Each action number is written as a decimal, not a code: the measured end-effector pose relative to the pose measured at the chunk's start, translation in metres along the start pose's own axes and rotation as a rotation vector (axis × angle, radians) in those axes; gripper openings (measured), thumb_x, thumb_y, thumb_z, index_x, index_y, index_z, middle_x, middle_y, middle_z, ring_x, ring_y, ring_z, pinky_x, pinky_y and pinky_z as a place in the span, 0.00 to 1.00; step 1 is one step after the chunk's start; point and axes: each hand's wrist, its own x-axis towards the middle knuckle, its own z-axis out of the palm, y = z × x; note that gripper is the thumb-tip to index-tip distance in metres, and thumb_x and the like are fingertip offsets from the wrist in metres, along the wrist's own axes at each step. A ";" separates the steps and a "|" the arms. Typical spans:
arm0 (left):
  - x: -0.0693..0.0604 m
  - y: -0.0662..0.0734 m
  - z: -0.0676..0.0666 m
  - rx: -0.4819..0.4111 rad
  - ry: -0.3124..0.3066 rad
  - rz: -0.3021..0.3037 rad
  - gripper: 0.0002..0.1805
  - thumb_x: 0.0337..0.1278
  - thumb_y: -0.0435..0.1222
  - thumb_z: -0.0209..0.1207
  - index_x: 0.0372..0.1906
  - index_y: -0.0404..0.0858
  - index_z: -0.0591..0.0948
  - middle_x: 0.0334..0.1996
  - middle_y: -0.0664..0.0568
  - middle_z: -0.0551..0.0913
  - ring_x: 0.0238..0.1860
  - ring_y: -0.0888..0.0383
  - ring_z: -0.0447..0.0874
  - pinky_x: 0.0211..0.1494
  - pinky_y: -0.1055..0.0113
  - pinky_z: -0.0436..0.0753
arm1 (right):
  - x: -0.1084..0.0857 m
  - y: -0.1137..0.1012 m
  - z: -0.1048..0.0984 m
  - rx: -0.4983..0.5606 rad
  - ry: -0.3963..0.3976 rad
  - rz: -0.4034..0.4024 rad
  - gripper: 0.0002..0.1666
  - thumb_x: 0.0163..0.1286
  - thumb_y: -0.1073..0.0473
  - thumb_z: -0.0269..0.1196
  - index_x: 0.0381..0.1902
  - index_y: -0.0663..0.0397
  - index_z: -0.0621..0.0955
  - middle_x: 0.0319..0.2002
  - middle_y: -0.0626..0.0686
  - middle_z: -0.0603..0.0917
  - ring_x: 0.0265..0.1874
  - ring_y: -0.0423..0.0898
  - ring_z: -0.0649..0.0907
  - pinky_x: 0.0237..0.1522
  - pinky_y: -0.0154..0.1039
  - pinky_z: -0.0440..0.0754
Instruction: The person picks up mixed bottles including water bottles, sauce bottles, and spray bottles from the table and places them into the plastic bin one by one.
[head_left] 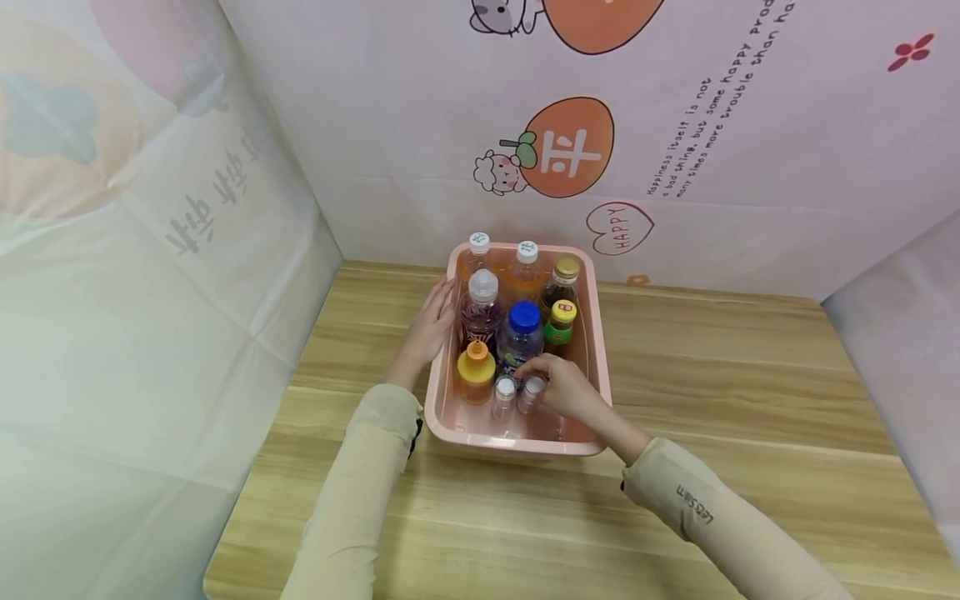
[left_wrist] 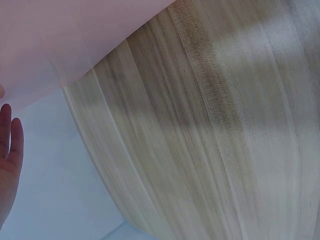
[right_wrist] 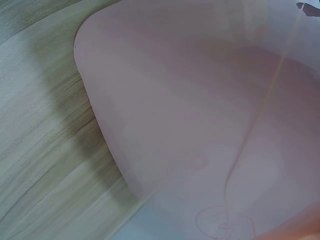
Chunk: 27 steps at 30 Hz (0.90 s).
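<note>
A pink plastic bin [head_left: 438, 408] holds several bottles. My left hand [head_left: 431, 327] lies along the bin's left side with its fingers straight against the rim. Inside the bin, my right hand [head_left: 564, 385] has its fingers curled round the top of a small clear bottle [head_left: 529, 398] with a white cap. A matching small bottle [head_left: 503, 402] stands just left of it. Close by are a yellow-topped squeeze bottle [head_left: 476, 375] and a blue-capped bottle [head_left: 522, 333]. In the left wrist view only some fingers [left_wrist: 15, 142] show; the right wrist view hides the grip.
Toward the back of the bin stand a clear-capped dark bottle [head_left: 482, 312], two white-capped orange bottles, a gold-capped bottle [head_left: 564, 279] and a yellow-capped jar [head_left: 561, 325]. The bin sits on a wooden table [head_left: 712, 383], with printed cloth [head_left: 420, 125] behind and at the sides.
</note>
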 end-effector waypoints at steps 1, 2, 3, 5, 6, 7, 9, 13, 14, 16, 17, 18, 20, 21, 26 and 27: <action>0.000 0.000 0.000 0.000 0.000 -0.001 0.29 0.71 0.40 0.38 0.75 0.46 0.54 0.78 0.52 0.45 0.77 0.46 0.46 0.78 0.47 0.51 | 0.000 0.000 0.000 0.005 -0.001 0.005 0.27 0.43 0.83 0.54 0.39 0.59 0.85 0.43 0.59 0.84 0.45 0.54 0.81 0.43 0.42 0.80; 0.000 0.000 0.000 -0.001 -0.001 -0.001 0.29 0.71 0.40 0.38 0.75 0.46 0.54 0.78 0.52 0.45 0.77 0.46 0.46 0.78 0.47 0.51 | 0.000 0.000 0.000 0.012 -0.003 0.011 0.27 0.43 0.83 0.54 0.39 0.59 0.85 0.43 0.59 0.84 0.44 0.53 0.81 0.42 0.40 0.79; 0.000 0.000 0.000 -0.001 -0.001 -0.002 0.29 0.71 0.40 0.38 0.75 0.46 0.54 0.78 0.53 0.45 0.77 0.46 0.46 0.78 0.47 0.51 | 0.000 0.000 0.000 0.017 -0.005 0.017 0.27 0.43 0.83 0.54 0.39 0.59 0.85 0.44 0.59 0.84 0.43 0.53 0.81 0.41 0.39 0.79; -0.001 0.000 0.000 -0.004 -0.002 -0.007 0.29 0.71 0.40 0.38 0.75 0.47 0.54 0.78 0.53 0.46 0.77 0.46 0.46 0.78 0.47 0.51 | 0.001 0.000 0.001 0.029 -0.007 0.024 0.27 0.43 0.83 0.54 0.39 0.58 0.85 0.45 0.59 0.84 0.42 0.52 0.80 0.39 0.37 0.77; 0.000 0.000 0.000 -0.006 -0.001 -0.008 0.29 0.71 0.40 0.38 0.75 0.47 0.54 0.78 0.53 0.46 0.77 0.46 0.46 0.78 0.47 0.51 | 0.001 0.000 0.001 0.034 -0.007 0.027 0.27 0.43 0.82 0.54 0.39 0.58 0.85 0.45 0.59 0.84 0.41 0.52 0.80 0.38 0.36 0.76; 0.000 0.000 0.000 -0.006 -0.002 -0.010 0.29 0.72 0.41 0.38 0.75 0.47 0.54 0.78 0.54 0.46 0.77 0.46 0.46 0.78 0.47 0.51 | 0.001 0.000 0.001 0.039 -0.006 0.027 0.27 0.44 0.82 0.54 0.40 0.58 0.85 0.45 0.59 0.84 0.41 0.52 0.80 0.38 0.36 0.76; 0.001 0.000 -0.001 -0.008 -0.002 -0.013 0.29 0.72 0.41 0.38 0.75 0.48 0.54 0.78 0.54 0.46 0.77 0.46 0.46 0.78 0.47 0.51 | 0.002 0.001 0.001 0.041 -0.001 0.023 0.27 0.44 0.82 0.54 0.39 0.58 0.85 0.45 0.59 0.84 0.42 0.52 0.80 0.38 0.36 0.76; 0.001 -0.001 -0.002 -0.006 -0.004 -0.017 0.29 0.72 0.42 0.37 0.75 0.49 0.54 0.78 0.55 0.45 0.77 0.46 0.46 0.78 0.46 0.50 | 0.004 0.001 0.002 0.055 0.015 0.020 0.27 0.44 0.82 0.53 0.40 0.59 0.85 0.45 0.59 0.84 0.43 0.52 0.80 0.38 0.35 0.75; 0.001 -0.001 -0.002 -0.004 -0.005 -0.019 0.29 0.72 0.42 0.37 0.75 0.49 0.54 0.78 0.55 0.45 0.77 0.46 0.46 0.78 0.45 0.50 | 0.004 0.001 0.002 0.055 0.019 0.021 0.27 0.44 0.82 0.53 0.40 0.58 0.85 0.45 0.59 0.84 0.43 0.52 0.80 0.38 0.35 0.75; 0.000 -0.002 -0.002 0.002 -0.007 -0.024 0.29 0.72 0.42 0.37 0.75 0.50 0.53 0.78 0.56 0.44 0.77 0.46 0.46 0.78 0.45 0.50 | 0.004 0.001 0.002 0.062 0.022 0.028 0.27 0.44 0.82 0.53 0.40 0.58 0.85 0.45 0.59 0.84 0.43 0.52 0.80 0.37 0.33 0.73; 0.000 -0.002 -0.001 0.006 -0.008 -0.024 0.29 0.72 0.42 0.37 0.76 0.50 0.53 0.78 0.55 0.44 0.77 0.45 0.46 0.78 0.45 0.50 | 0.004 0.001 0.002 0.067 0.021 0.033 0.27 0.45 0.82 0.53 0.40 0.58 0.85 0.45 0.59 0.84 0.42 0.52 0.79 0.36 0.33 0.71; 0.000 -0.003 -0.001 0.010 -0.008 -0.027 0.29 0.72 0.42 0.37 0.76 0.50 0.53 0.78 0.56 0.44 0.77 0.46 0.46 0.78 0.45 0.51 | 0.004 0.000 0.002 0.071 0.020 0.037 0.27 0.45 0.82 0.53 0.40 0.58 0.85 0.45 0.59 0.84 0.42 0.52 0.79 0.35 0.33 0.70; -0.002 -0.003 -0.001 0.015 -0.007 -0.031 0.29 0.72 0.42 0.37 0.75 0.50 0.53 0.78 0.56 0.44 0.77 0.46 0.46 0.78 0.45 0.51 | 0.003 0.000 0.003 0.070 0.020 0.034 0.27 0.45 0.82 0.53 0.41 0.59 0.85 0.45 0.59 0.84 0.41 0.52 0.79 0.34 0.32 0.70; -0.002 -0.003 -0.001 0.015 -0.006 -0.032 0.29 0.72 0.42 0.37 0.75 0.50 0.53 0.78 0.56 0.44 0.77 0.46 0.46 0.78 0.45 0.51 | 0.003 -0.001 0.003 0.077 0.020 0.037 0.27 0.45 0.81 0.53 0.41 0.59 0.85 0.45 0.59 0.84 0.41 0.52 0.78 0.34 0.33 0.70; -0.003 -0.003 -0.001 0.010 -0.007 -0.016 0.29 0.71 0.42 0.37 0.76 0.49 0.53 0.78 0.55 0.44 0.77 0.45 0.47 0.78 0.44 0.51 | 0.002 -0.002 0.002 0.103 0.015 0.035 0.21 0.51 0.77 0.59 0.43 0.59 0.84 0.47 0.59 0.84 0.43 0.53 0.79 0.40 0.37 0.76; -0.003 -0.003 -0.001 0.009 -0.007 -0.012 0.29 0.71 0.42 0.37 0.76 0.49 0.53 0.78 0.55 0.44 0.77 0.45 0.47 0.77 0.44 0.51 | 0.002 -0.003 0.002 0.113 0.014 0.035 0.20 0.53 0.75 0.60 0.44 0.58 0.84 0.47 0.58 0.84 0.44 0.53 0.80 0.42 0.38 0.78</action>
